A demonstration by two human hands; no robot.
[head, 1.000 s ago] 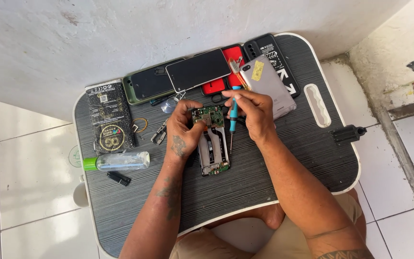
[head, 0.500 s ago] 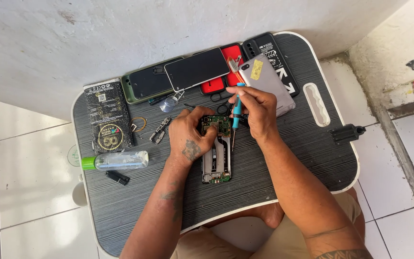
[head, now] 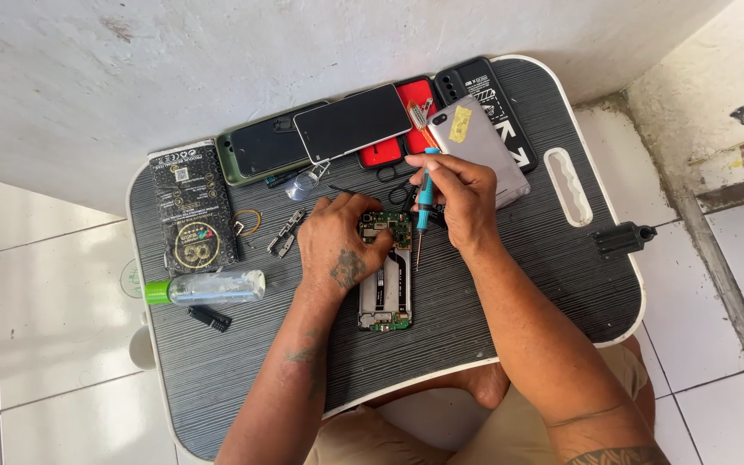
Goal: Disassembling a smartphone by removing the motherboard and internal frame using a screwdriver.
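An opened phone (head: 385, 297) with its back off lies face down in the middle of a dark lap table (head: 510, 301). My left hand (head: 337, 245) rests over the phone's upper left and pinches a green circuit board (head: 393, 228) at its top end. My right hand (head: 458, 194) grips a blue screwdriver (head: 424, 202) upright, with its thin shaft pointing down beside the board's right edge.
Several phones and cases line the far edge: a green-cased phone (head: 256, 151), a black-screened phone (head: 350, 120), a red case (head: 398, 129), a grey phone back (head: 480, 146), a black case (head: 488, 95). A black packet (head: 191, 207), clear bottle (head: 213, 287), tweezers (head: 288, 232) and small black part (head: 210, 318) lie left.
My left hand has shifted left and down along the phone, uncovering the green board. The right hand with the screwdriver stays near the board's right side.
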